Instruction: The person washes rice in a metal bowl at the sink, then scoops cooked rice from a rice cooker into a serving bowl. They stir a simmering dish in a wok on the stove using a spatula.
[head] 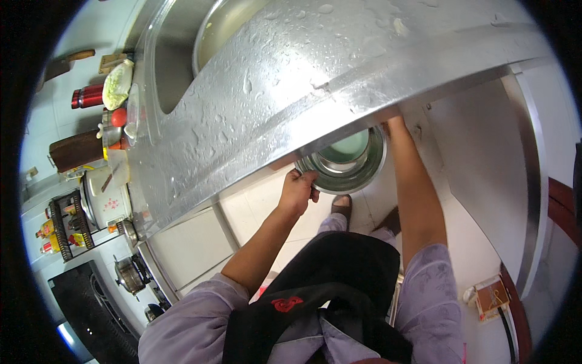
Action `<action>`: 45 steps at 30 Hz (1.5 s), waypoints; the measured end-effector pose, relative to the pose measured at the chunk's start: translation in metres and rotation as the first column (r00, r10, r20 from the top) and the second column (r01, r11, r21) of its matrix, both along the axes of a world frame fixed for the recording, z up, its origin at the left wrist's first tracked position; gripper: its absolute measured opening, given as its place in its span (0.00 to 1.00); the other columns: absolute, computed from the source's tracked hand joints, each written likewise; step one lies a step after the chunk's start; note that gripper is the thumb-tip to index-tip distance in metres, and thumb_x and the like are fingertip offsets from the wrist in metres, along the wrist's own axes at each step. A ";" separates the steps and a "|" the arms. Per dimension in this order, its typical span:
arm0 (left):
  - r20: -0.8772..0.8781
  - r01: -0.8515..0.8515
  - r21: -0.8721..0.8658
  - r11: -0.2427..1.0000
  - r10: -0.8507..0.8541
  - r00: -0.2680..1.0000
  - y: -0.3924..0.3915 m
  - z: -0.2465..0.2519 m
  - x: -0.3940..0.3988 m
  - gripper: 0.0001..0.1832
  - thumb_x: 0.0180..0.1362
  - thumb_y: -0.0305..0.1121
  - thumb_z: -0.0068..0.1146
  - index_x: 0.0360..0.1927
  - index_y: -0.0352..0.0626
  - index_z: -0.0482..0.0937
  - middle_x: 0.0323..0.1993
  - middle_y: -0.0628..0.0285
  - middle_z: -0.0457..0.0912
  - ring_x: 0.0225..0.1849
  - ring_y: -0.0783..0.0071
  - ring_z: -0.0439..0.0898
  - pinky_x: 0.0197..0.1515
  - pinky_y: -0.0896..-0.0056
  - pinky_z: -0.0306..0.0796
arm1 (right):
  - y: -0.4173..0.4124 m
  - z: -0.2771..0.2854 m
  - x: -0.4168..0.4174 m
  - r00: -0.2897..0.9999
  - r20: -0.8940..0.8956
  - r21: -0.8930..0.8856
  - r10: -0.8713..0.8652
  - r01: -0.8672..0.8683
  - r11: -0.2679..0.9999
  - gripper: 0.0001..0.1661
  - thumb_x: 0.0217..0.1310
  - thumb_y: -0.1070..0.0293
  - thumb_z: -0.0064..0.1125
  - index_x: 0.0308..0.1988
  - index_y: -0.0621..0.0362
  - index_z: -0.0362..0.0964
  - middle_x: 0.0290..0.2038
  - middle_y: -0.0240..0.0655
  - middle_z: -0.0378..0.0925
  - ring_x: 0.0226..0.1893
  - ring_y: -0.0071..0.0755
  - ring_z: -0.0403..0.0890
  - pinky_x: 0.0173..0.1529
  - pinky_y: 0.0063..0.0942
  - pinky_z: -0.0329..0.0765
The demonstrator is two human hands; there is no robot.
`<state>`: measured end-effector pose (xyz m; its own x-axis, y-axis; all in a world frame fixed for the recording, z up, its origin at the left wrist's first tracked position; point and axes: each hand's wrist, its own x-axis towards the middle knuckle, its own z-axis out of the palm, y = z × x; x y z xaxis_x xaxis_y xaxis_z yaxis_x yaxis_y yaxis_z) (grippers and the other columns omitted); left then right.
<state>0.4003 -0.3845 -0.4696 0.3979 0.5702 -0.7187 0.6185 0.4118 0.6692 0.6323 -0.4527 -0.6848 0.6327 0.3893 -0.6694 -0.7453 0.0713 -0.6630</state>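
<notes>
Below the front edge of the wet steel counter (254, 132) is a steel basin (350, 182) with a smaller round vessel, pale green inside (348, 148), nested in it. My left hand (298, 189) grips the basin's rim at its left, thumb over the edge. My right hand (392, 116) is at the basin's right side, mostly hidden under the counter edge, so its fingers do not show. The counter also covers the far part of the basin.
A sink (173, 68) with a large metal bowl (204, 41) lies upper left. Cabbage (117, 86), a tomato (119, 117), a knife block (77, 150) and a pot (129, 275) line the left. A cabinet door (491, 150) stands open at right.
</notes>
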 end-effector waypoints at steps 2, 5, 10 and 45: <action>0.053 0.051 0.051 0.997 -0.054 0.997 -0.005 -0.007 -0.010 0.08 0.53 0.29 0.46 0.23 0.34 0.69 0.12 0.60 0.69 0.08 0.75 0.65 0.10 0.74 0.57 | -0.037 0.051 -0.031 0.996 0.003 0.150 -0.094 0.092 0.984 0.23 0.57 0.55 0.53 0.45 0.62 0.69 0.39 0.40 0.73 0.37 0.34 0.76 0.41 0.26 0.72; 0.070 0.144 0.160 0.977 -0.156 0.985 -0.010 -0.018 -0.011 0.10 0.55 0.31 0.44 0.25 0.33 0.69 0.13 0.60 0.71 0.08 0.75 0.66 0.10 0.74 0.59 | -0.080 0.124 -0.083 0.884 0.463 -0.084 0.062 -0.026 0.996 0.28 0.50 0.53 0.61 0.43 0.65 0.70 0.38 0.40 0.74 0.38 0.38 0.76 0.42 0.28 0.71; -0.032 0.255 0.268 0.929 -0.256 0.966 -0.032 -0.022 -0.003 0.13 0.58 0.34 0.44 0.28 0.31 0.69 0.14 0.59 0.73 0.11 0.75 0.72 0.12 0.75 0.66 | -0.109 0.150 -0.112 0.514 0.546 -0.814 0.661 0.137 0.565 0.31 0.47 0.65 0.58 0.52 0.62 0.60 0.44 0.43 0.68 0.38 0.50 0.74 0.44 0.38 0.73; -0.517 -0.066 -0.100 0.993 0.005 0.856 -0.016 0.019 -0.211 0.15 0.57 0.39 0.48 0.31 0.33 0.73 0.16 0.58 0.75 0.15 0.71 0.74 0.17 0.71 0.68 | 0.072 -0.027 0.025 0.512 0.567 -0.758 0.645 0.018 0.652 0.15 0.51 0.66 0.55 0.37 0.66 0.71 0.37 0.48 0.75 0.41 0.47 0.74 0.49 0.37 0.70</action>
<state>0.1895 -0.4005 -0.4505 -0.0652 0.4818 -0.8739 0.8452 0.4923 0.2083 0.6573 -0.3812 -0.7114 0.9057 0.3956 -0.1522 0.1889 -0.6981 -0.6907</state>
